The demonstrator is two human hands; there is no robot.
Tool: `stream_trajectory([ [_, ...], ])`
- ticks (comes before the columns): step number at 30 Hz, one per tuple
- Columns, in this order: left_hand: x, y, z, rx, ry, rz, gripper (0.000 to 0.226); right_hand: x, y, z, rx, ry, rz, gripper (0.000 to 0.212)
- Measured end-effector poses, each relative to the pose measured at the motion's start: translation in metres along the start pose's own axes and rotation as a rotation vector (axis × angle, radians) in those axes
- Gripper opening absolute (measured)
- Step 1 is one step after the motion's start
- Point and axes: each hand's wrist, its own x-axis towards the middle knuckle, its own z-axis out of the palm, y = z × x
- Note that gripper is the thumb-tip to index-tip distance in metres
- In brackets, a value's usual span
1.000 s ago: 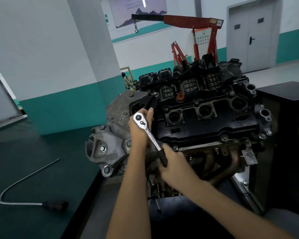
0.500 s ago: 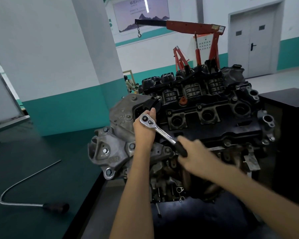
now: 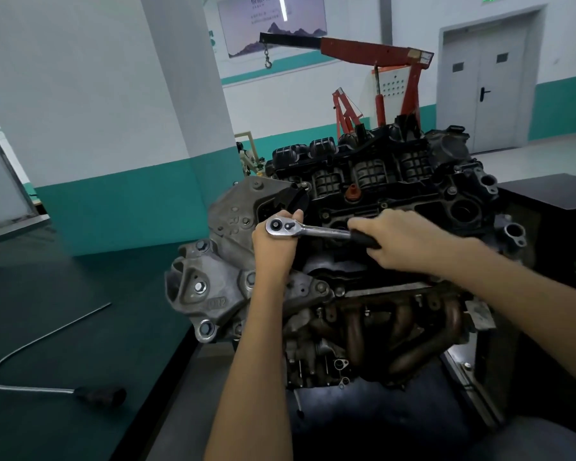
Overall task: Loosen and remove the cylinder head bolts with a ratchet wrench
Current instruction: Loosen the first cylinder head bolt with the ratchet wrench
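My left grip (image 3: 275, 251) curls round the ratchet wrench (image 3: 313, 230) head — against the engine (image 3: 379, 181). My right grip (image 3: 404, 242) clasps its handle

**A car repair workshop**

I am looking into a workshop where people fix car engines. A big bare engine (image 3: 379, 181) stands right in front of me, out of any car, with its rusty pipes (image 3: 396, 331) showing. A shiny ratchet wrench (image 3: 310, 230) is up on top of it. Behind it stands a red crane (image 3: 373, 51) with a hook (image 3: 268, 63) on a chain. A bent steel bar (image 3: 100, 395) with a black handle lies on a dark green surface (image 3: 64, 277). The walls (image 3: 113, 128) are plain, white above and teal below, and there are wide grey doors (image 3: 489, 84).
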Motion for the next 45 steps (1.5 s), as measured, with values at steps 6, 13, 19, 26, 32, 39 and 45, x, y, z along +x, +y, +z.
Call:
stream_trajectory([
  [6, 0.000, 0.002, 0.002, 0.046, 0.075, 0.009, 0.052, -0.013, -0.022, 0.019, 0.025, 0.131, 0.089, 0.024],
  [13, -0.003, 0.003, 0.001, 0.104, 0.108, 0.056, 0.046, -0.039, -0.137, 0.093, 0.800, 0.175, 0.370, 0.025],
  [19, -0.003, 0.004, -0.001, 0.072, 0.029, 0.038, 0.044, -0.039, -0.075, 0.067, 0.659, 0.053, 0.197, 0.022],
  [26, -0.003, 0.004, -0.001, 0.019, 0.035, 0.005, 0.043, 0.015, 0.010, -0.007, -0.107, 0.062, -0.057, 0.034],
  [32, -0.001, 0.004, 0.005, 0.067, 0.068, 0.005, 0.045, -0.043, -0.066, 0.063, 0.578, 0.078, 0.252, 0.026],
  [39, -0.004, 0.004, 0.000, 0.115, 0.076, 0.087, 0.046, -0.038, -0.132, 0.093, 0.874, 0.159, 0.371, 0.030],
  [45, -0.005, 0.000, 0.000, -0.047, -0.034, 0.015, 0.041, -0.017, -0.014, 0.023, 0.156, -0.017, 0.106, 0.029],
])
